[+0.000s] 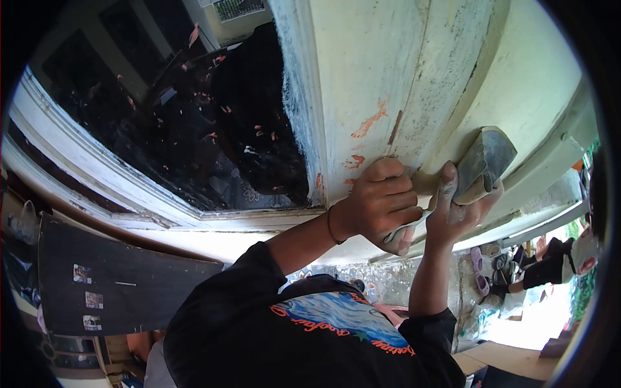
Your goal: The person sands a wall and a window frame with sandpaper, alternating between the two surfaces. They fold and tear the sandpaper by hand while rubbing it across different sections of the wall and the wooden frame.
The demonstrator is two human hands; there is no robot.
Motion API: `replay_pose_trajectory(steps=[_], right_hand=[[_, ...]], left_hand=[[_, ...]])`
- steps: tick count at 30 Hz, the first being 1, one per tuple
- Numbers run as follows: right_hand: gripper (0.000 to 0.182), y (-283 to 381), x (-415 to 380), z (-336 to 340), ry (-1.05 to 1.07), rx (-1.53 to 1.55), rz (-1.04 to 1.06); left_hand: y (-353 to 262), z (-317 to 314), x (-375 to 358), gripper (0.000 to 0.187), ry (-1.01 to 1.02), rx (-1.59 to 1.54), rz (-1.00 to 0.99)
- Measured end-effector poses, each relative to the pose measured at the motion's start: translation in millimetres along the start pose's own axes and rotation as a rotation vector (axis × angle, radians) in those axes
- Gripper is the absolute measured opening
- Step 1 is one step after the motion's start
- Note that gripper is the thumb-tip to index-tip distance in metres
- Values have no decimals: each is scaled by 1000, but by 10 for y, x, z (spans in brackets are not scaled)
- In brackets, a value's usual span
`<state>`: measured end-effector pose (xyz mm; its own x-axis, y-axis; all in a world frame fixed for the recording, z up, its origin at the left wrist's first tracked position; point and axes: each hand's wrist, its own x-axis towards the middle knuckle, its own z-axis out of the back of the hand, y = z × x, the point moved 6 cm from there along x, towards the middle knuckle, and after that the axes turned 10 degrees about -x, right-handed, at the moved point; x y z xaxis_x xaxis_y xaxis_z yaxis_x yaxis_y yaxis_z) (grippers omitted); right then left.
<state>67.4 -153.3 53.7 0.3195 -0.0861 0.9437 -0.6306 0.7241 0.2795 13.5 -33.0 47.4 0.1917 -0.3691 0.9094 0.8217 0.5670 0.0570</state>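
My left hand [386, 202], a dark band at its wrist, is closed in a fist close to the pale wooden frame [352, 84]. Something thin and pale grey shows at the lower side of its fingers, but I cannot make out what it is. Just to the right, my right hand [460, 210] grips a grey bent sheet [486, 161] with a beige lower edge. Whitish smears cover its fingers. The two hands are close together. Orange patches [371, 121] mark the frame above my left hand, beside a dark vertical crack [395, 127].
A dark glass pane [252, 129] with reflections and orange specks lies left of the frame. A black panel [129, 278] with small pictures stands lower left. At the right are a person's leg [546, 265], purple sandals [479, 271] and other footwear on the floor.
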Motion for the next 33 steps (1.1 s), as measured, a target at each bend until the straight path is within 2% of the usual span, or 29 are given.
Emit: replay_pose_trajectory(steps=[3, 4, 5, 7, 9, 10, 11, 13, 17, 19, 21, 23, 28, 33], right_hand=[[29, -91, -22, -7, 23, 112, -55], [27, -76, -30, 32, -57, 148, -14], [31, 17, 14, 104, -51, 81, 148], [21, -60, -58, 100, 49, 179, 25], [10, -94, -82, 77, 144, 140, -101], [5, -93, -63, 81, 163, 110, -141], [5, -123, -68, 69, 151, 99, -148], [26, -104, 7, 39, 47, 103, -25], [20, -126, 318, 86, -42, 162, -99], [24, -146, 302, 117, -23, 170, -101], [9, -79, 243, 140, 90, 243, -96], [9, -13, 58, 82, 176, 175, -78], [9, -35, 307, 119, 150, 160, -60], [9, -26, 169, 110, 67, 179, -96]], left_hand=[[-1, 15, 17, 21, -21, -21, -8], [-8, 16, 10, 20, -21, -37, -10], [-8, 12, 8, 21, 2, -29, -5], [-28, -26, 6, 22, 30, -63, -30], [-8, -18, 15, 38, -31, -37, 7], [-28, -23, 28, 38, -25, -55, -8], [-34, -18, 39, 40, -22, -49, 2], [-5, -19, 61, 41, -21, -47, 4], [-12, -29, 37, 42, -7, -56, 15], [-26, -16, 27, 42, -6, -69, 27], [-14, -8, 52, 42, 11, -89, 8], [-30, 30, 63, 42, 31, -99, -1], [-26, -15, 52, 43, 87, -106, -2], [-6, 11, 55, 43, 68, -125, 18]])
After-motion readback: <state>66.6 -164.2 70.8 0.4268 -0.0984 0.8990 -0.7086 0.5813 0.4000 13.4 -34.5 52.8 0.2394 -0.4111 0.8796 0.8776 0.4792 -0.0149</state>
